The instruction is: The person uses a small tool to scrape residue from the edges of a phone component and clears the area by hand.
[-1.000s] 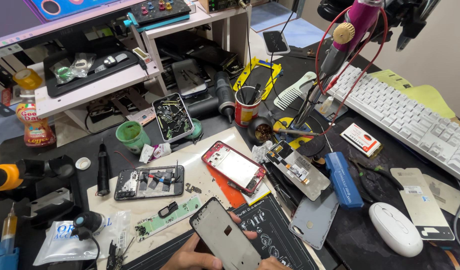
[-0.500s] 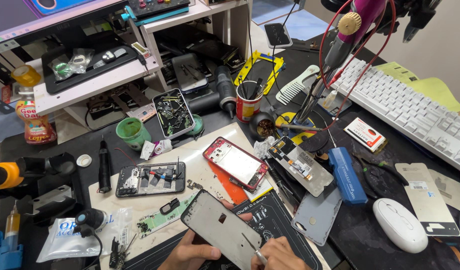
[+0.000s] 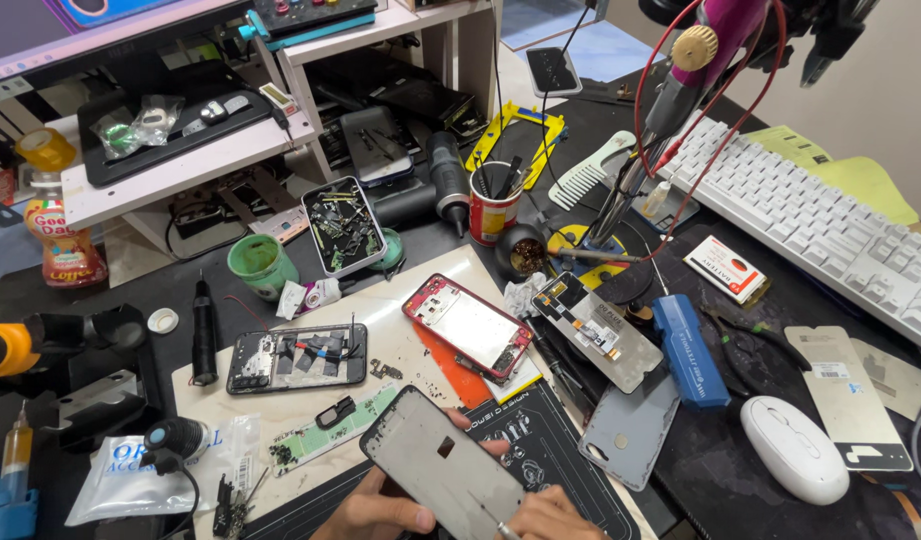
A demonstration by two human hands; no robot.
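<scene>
Cluttered repair surface (image 3: 100, 290), dark mat under a pale work board (image 3: 280, 405), parts crowding every side. We see both hands low at the near edge: left hand (image 3: 380, 512) clamped on the lower edge of a grey phone back panel (image 3: 442, 462), thumb over its face, panel tilted up off the printed black mat (image 3: 540, 445). Right hand (image 3: 552, 516) closed round a thin metal tool (image 3: 502, 527), tip touching the panel's lower corner. Risks, as we judge them: the tip could skate and gouge the panel; the panel, gripped along one edge only, could flex. A red phone frame (image 3: 467, 325) and an opened black phone (image 3: 298, 357) lie near, so a jolt could scatter loose screws. Open room is scarce: only the mat patch just right of the panel; the white mouse (image 3: 793, 447) sits well apart.
</scene>
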